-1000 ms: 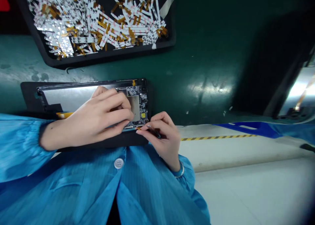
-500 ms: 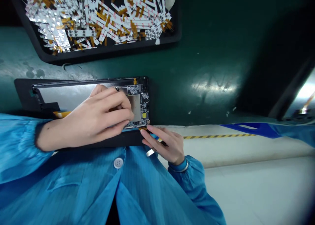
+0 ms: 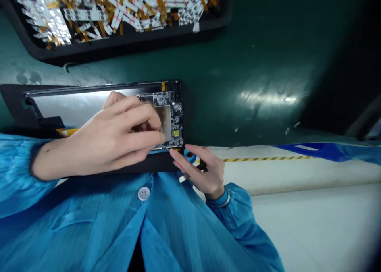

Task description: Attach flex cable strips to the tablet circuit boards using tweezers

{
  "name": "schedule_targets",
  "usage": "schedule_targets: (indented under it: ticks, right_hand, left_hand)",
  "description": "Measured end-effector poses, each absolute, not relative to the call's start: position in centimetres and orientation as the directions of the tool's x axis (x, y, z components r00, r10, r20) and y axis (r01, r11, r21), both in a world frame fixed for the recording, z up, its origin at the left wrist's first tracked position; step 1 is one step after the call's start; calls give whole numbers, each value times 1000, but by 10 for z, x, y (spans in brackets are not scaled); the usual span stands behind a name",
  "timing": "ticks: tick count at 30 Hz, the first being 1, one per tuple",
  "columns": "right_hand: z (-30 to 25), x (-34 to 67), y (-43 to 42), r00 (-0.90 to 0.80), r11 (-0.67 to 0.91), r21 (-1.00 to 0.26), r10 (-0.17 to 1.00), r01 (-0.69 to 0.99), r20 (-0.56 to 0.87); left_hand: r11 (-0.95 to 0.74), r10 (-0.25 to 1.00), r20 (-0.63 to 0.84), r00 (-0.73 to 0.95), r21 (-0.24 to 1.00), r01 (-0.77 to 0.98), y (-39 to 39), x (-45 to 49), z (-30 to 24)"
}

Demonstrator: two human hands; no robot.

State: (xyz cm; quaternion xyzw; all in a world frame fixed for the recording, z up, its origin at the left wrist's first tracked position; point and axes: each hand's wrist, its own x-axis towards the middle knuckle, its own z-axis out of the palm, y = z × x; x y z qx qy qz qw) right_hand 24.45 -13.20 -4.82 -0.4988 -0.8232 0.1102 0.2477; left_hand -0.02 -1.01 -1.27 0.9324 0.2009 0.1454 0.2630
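An opened tablet (image 3: 76,103) lies in front of me with its silver inner panel and circuit board (image 3: 175,123) showing. It rests on a black pad (image 3: 12,101). My left hand (image 3: 119,133) is over the board, its fingers curled and thumb and fingertips pinched together near the beige shield plate (image 3: 167,123). Whatever is between those fingertips is hidden. At the board's lower right corner is my right hand (image 3: 205,166), two fingers stretched out and apart. One fingertip touches the edge beside a small orange flex cable (image 3: 175,149); a silver ring is on a finger.
Beyond the tablet stands a black tray (image 3: 131,39) heaped with white and orange flex strips (image 3: 143,6). The green table (image 3: 220,89) has its near edge just right of the tablet. A blue object (image 3: 315,151) and a yellow-black floor stripe (image 3: 262,159) lie below that edge.
The view has shifted, so the tray sits higher and the tablet slightly higher in it. My right fingers have spread a little wider; my left hand keeps its pinch over the board.
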Motion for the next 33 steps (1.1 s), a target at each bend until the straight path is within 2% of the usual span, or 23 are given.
schedule_targets:
  ticks: [3,7,10,16,23,27,33]
  right_hand:
    - [-54,245,-137,-292,380,-517,924,767,246]
    - [-55,251,-136,-324,413,-549,911,727,256]
    - [-52,256,-134,-351,414,-548,910,727,222]
    - [-51,256,-135,-383,420,-555,904,718,189]
    - [-48,247,-129,-420,522,-522,853,675,309]
    - [-46,243,-133,-394,492,-574,870,655,296]
    - [-46,237,-138,-403,485,-553,873,677,273]
  left_hand:
    - [-806,412,185,892,531,263,-10,-1,-15]
    - [-780,432,205,878,574,249,-11,0,-17]
    - [-734,451,187,873,634,243,-12,0,-17]
    - [-755,413,155,897,609,242,-10,-2,-13]
    - [-741,401,140,905,631,230,-8,-4,-12]
    - [-735,411,146,900,637,232,-8,-3,-13]
    - [-751,400,164,902,622,220,-8,-3,-13]
